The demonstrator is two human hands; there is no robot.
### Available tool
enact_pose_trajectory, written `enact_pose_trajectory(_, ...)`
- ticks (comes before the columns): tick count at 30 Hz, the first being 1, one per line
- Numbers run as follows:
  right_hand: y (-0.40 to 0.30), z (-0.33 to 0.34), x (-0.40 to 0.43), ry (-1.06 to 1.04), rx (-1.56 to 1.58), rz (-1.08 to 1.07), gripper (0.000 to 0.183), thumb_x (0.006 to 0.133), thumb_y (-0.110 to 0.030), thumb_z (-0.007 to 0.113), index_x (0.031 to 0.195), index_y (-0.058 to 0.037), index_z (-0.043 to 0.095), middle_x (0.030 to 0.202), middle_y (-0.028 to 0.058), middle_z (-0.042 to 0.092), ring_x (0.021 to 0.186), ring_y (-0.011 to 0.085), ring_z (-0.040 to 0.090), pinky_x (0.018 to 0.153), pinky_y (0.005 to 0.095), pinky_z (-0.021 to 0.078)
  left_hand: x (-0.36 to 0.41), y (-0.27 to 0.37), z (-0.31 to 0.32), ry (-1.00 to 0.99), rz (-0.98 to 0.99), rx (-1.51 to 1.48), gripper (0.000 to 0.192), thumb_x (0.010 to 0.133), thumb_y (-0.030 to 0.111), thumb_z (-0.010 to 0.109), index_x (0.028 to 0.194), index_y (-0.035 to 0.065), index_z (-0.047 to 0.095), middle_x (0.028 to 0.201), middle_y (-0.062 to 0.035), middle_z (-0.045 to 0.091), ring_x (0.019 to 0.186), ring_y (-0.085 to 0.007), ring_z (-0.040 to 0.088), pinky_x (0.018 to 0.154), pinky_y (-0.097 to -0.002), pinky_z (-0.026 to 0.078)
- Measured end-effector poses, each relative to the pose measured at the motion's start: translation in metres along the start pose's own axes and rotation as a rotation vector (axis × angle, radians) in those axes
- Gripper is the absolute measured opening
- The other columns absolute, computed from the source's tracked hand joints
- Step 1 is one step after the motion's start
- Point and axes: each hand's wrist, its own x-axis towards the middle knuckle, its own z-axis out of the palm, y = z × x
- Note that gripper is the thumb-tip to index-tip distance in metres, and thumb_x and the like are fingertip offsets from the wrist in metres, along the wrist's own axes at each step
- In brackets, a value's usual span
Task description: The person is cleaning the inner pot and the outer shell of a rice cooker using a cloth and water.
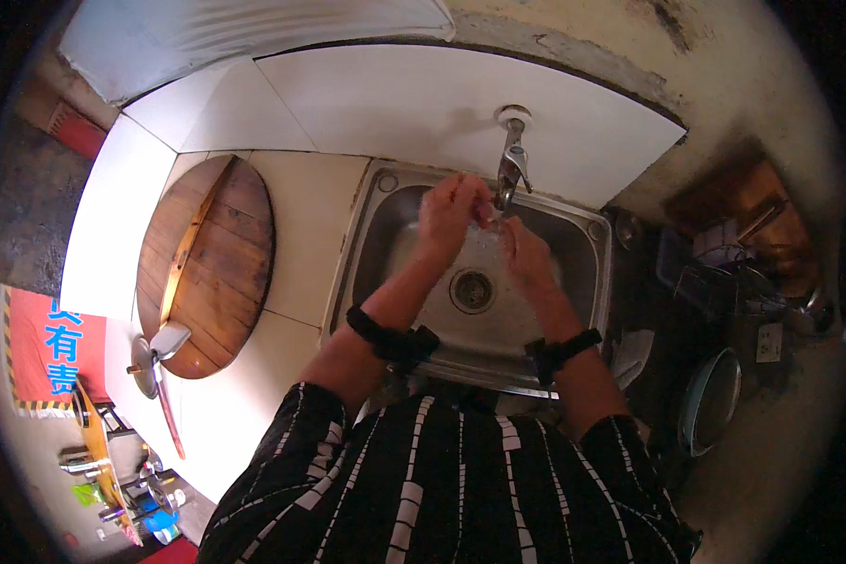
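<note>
My left hand [445,215] is beneath the metal tap [512,169], its fingers bent inward over the back part of the stainless steel sink [423,345]. Close to its right is my right hand [529,252], fingertips pointing up toward the tap's spout. Between the two sets of fingertips there is a small pale, glinting patch; whether it is water or a small object I cannot tell. Both hands hover above the basin, behind the round drain strainer [472,290]. Each wrist wears a black band.
Left of the sink, a round wooden lid [218,282] with a wooden crossbar lies on the tiled counter [303,240]. A cleaver [169,341] and a small metal lid [141,366] are beside it. At right are a round basin [710,402], a cloth [633,358] and a wire rack [712,285].
</note>
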Motion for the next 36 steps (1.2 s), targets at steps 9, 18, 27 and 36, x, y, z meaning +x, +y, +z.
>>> enact_pose_trajectory(9, 0.008, 0.029, 0.011, 0.126, -0.242, -0.139, 0.019, 0.089, -0.018, 0.050, 0.103, -0.0055, 0.054, 0.082, 0.0186, 0.059, 0.076, 0.0364, 0.060, 0.059, 0.0440, 0.0470, 0.004, 0.012, -0.013, -0.100, 0.058, 0.113, 0.030, 0.095, 0.024, 0.044, 0.080, 0.0006, 0.055, 0.068, -0.0073, 0.057, 0.059, -0.0147, 0.056, 0.056, -0.0285, 0.047)
enact_pose_trajectory(18, 0.017, 0.012, 0.000, -0.020, -0.244, 0.018, 0.021, 0.091, -0.023, 0.048, 0.094, -0.0034, 0.054, 0.085, 0.0210, 0.060, 0.074, 0.0411, 0.057, 0.063, 0.0493, 0.0446, 0.005, 0.047, -0.034, -0.011, 0.145, 0.081, 0.028, 0.094, 0.023, 0.045, 0.078, 0.0016, 0.056, 0.066, -0.0041, 0.056, 0.058, -0.0109, 0.052, 0.054, -0.0261, 0.043)
enact_pose_trajectory(27, -0.044, -0.028, -0.012, 0.173, -0.118, 0.077, 0.053, 0.092, -0.019, 0.045, 0.139, -0.0029, 0.026, 0.140, 0.0178, 0.036, 0.122, 0.0313, 0.044, 0.097, 0.0393, 0.0374, -0.020, 0.033, -0.055, 0.037, 0.058, 0.303, 0.025, 0.092, 0.022, 0.050, 0.085, 0.0006, 0.059, 0.069, -0.0047, 0.056, 0.058, -0.0101, 0.052, 0.055, -0.0250, 0.044)
enact_pose_trajectory(36, -0.102, -0.035, -0.003, 0.177, -0.025, -0.242, 0.057, 0.092, -0.014, 0.044, 0.142, -0.0010, 0.018, 0.143, 0.0248, 0.024, 0.133, 0.0391, 0.023, 0.109, 0.0428, 0.0197, -0.034, 0.035, -0.064, 0.040, 0.109, 0.433, 0.024, 0.094, 0.023, 0.047, 0.097, 0.0035, 0.061, 0.090, -0.0055, 0.057, 0.080, -0.0136, 0.056, 0.066, -0.0284, 0.047)
